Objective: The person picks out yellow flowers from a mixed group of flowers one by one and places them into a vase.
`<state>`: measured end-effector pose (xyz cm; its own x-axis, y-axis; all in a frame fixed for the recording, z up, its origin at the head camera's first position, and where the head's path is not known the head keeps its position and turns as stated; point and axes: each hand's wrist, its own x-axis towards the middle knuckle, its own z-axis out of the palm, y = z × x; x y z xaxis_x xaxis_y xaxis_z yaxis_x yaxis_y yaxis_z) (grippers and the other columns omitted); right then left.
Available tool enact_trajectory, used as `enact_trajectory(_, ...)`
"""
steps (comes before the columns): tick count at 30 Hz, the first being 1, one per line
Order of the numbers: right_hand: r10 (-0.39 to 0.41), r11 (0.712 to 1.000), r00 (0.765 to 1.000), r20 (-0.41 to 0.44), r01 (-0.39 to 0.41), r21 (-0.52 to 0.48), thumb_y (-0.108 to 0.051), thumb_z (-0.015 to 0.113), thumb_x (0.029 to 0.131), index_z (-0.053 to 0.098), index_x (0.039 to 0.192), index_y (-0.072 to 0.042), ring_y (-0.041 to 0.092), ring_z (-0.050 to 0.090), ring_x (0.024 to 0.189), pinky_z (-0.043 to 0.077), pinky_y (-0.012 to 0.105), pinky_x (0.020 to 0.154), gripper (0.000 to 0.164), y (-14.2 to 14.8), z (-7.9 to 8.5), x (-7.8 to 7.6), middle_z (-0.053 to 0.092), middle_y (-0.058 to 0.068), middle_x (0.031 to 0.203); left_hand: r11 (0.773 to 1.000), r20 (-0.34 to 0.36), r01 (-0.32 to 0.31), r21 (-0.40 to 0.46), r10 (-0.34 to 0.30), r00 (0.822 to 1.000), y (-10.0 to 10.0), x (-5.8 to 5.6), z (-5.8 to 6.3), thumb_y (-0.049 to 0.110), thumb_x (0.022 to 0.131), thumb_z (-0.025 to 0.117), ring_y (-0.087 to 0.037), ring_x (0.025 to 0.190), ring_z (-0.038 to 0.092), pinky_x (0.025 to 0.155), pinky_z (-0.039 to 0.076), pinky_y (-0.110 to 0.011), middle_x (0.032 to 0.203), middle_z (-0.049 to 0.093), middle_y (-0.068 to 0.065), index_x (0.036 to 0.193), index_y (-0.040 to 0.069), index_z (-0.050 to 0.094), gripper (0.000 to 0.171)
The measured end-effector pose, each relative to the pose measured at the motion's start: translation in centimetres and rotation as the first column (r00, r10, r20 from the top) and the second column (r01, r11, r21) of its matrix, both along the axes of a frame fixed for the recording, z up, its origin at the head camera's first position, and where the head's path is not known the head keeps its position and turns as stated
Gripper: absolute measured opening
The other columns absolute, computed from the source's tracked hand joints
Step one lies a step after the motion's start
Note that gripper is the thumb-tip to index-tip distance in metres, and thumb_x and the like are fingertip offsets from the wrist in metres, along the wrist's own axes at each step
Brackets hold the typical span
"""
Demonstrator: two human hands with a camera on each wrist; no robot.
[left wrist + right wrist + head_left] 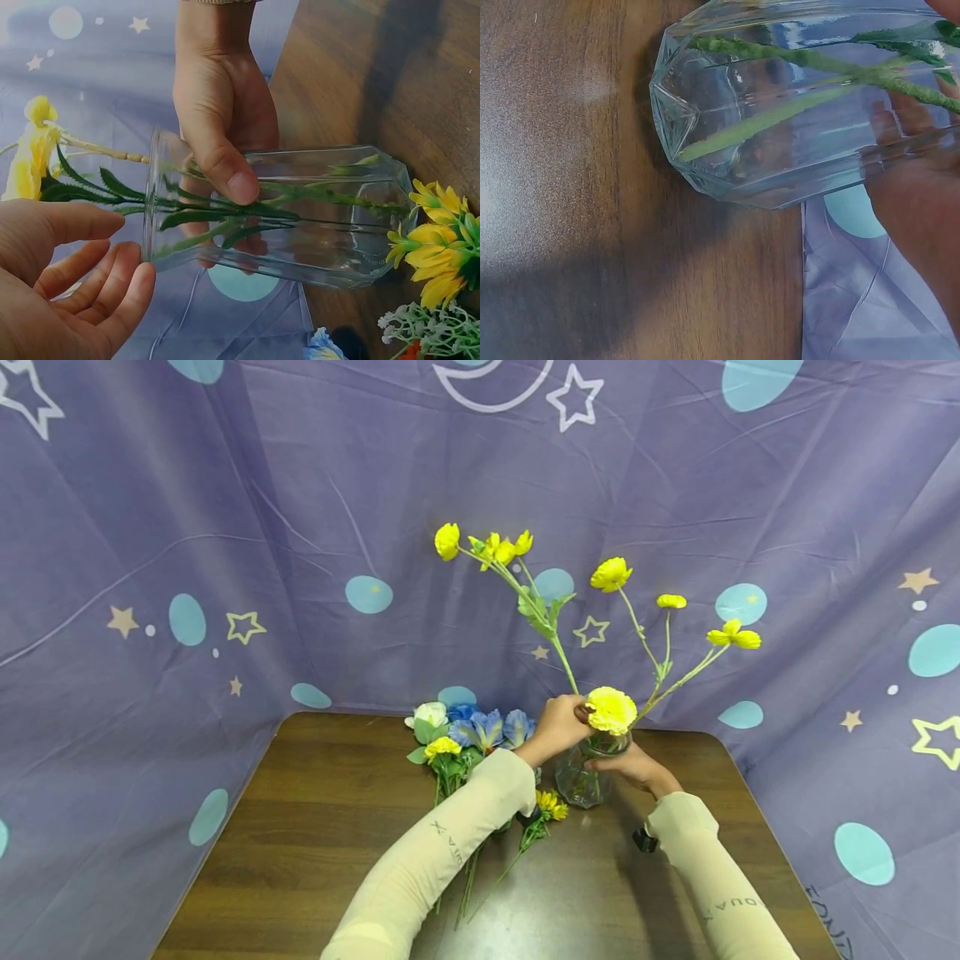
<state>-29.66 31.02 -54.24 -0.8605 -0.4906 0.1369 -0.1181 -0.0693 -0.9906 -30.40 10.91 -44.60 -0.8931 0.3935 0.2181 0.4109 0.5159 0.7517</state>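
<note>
Clasping glass vase (315,225), right grip (225,124) round its side; left grip (75,292) loose, by its rim (148,232)

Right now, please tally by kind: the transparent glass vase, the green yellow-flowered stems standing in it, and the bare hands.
Transparent glass vase: 1
Branching green stems with yellow flowers: 2
Green stem with one large yellow bloom: 1
Bare hands, left hand and right hand: 2
Total: 6
</note>
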Motion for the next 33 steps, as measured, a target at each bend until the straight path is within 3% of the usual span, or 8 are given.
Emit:
enact_trajectory(6, -0.006, 1.0, 1.0, 0.018, 0.006, 0.015, 0.021, 0.064, 0.083, 0.057, 0.133, -0.027, 0.011, 0.063, 0.111, 0.057, 0.031, 0.089, 0.07, 0.0, -0.1, -0.1, 0.065, -0.008, 0.127, 0.998, 0.052, 0.011, 0.059, -0.014, 0.999, -0.5, 0.0, 0.1, 0.006, 0.089, 0.077, -0.014, 0.083, 0.071, 0.071, 0.056, -0.02, 0.094, 0.076, -0.006, 0.116, 0.003, 0.074, 0.028)
enact_trajectory(12, -0.056, 0.996, 0.998, 0.037, 0.053, 0.071, 0.019, 0.067, 0.084, 0.055, 0.131, -0.009, 0.01, 0.063, 0.111, 0.055, 0.029, 0.091, 0.056, -0.1, -0.1, 0.0, 0.066, -0.004, 0.121, 0.996, 0.062, 0.04, 0.08, -0.045, 0.997, -1.5, 0.3, 0.5, 0.002, 0.091, 0.071, -0.012, 0.079, 0.069, 0.068, 0.054, -0.021, 0.093, 0.075, -0.006, 0.112, 0.003, 0.075, 0.021)
enact_trajectory(19, -0.023, 0.999, 1.0, -0.01, 0.023, 0.025, 0.021, 0.066, 0.085, 0.047, 0.137, 0.008, 0.011, 0.065, 0.108, 0.057, 0.031, 0.089, 0.057, 0.1, -0.3, 0.2, 0.065, -0.004, 0.123, 0.999, 0.021, 0.022, 0.04, -0.023, 1.0, -2.6, 0.5, 0.4, 0.003, 0.091, 0.071, -0.01, 0.074, 0.067, 0.071, 0.054, -0.022, 0.086, 0.075, -0.002, 0.107, 0.006, 0.077, 0.018)
enact_trajectory(27, -0.009, 1.0, 0.999, -0.054, 0.01, 0.024, 0.023, 0.06, 0.087, 0.045, 0.136, 0.008, 0.008, 0.061, 0.112, 0.055, 0.027, 0.09, 0.053, 0.2, -0.4, 0.4, 0.059, -0.003, 0.128, 0.999, 0.023, 0.013, 0.03, -0.013, 1.0, -4.4, 0.5, 0.6, 0.006, 0.093, 0.07, -0.012, 0.074, 0.068, 0.069, 0.055, -0.025, 0.089, 0.076, -0.004, 0.108, 0.007, 0.077, 0.016)
enact_trajectory(33, -0.019, 0.999, 0.998, -0.067, 0.022, 0.043, 0.021, 0.065, 0.085, 0.043, 0.135, 0.013, 0.008, 0.06, 0.111, 0.056, 0.027, 0.089, 0.054, 0.0, -0.3, 0.2, 0.06, 0.0, 0.126, 1.0, 0.035, 0.013, 0.027, -0.014, 0.999, -6.0, 0.9, 1.3, 0.008, 0.096, 0.068, -0.011, 0.075, 0.067, 0.069, 0.054, -0.027, 0.091, 0.075, -0.003, 0.109, 0.01, 0.076, 0.015)
